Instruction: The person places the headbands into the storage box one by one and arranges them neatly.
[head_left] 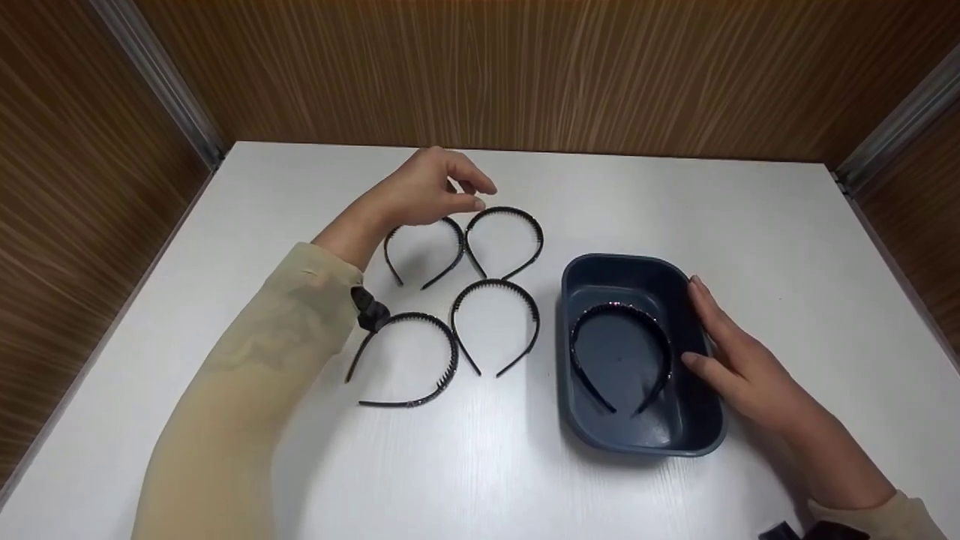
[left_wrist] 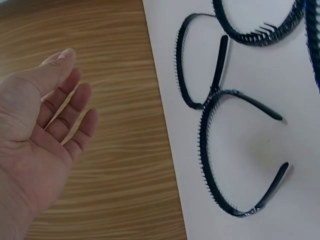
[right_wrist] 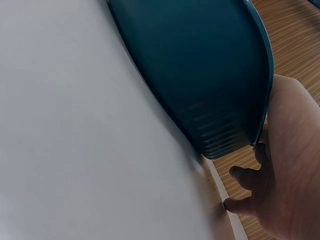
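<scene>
- Left hand (head_left: 427,187) is hovering over the far-left headband (head_left: 424,251) — fingers loosely curled, gripping nothing.
- Right hand (head_left: 739,360) is resting, fingers straight, against the bin (head_left: 697,439) on the desk (head_left: 750,217).
- One headband (head_left: 621,352) is lying inside it — four beside it.

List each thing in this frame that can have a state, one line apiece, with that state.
Left hand: raised over the far headbands, fingers loose, holding nothing.
Right hand: flat against the bin's right side.
Bin: upright on the table, one headband inside.
Headband in bin: lying flat.
Four headbands on the table: lying flat left of the bin; far pair touching.
</scene>
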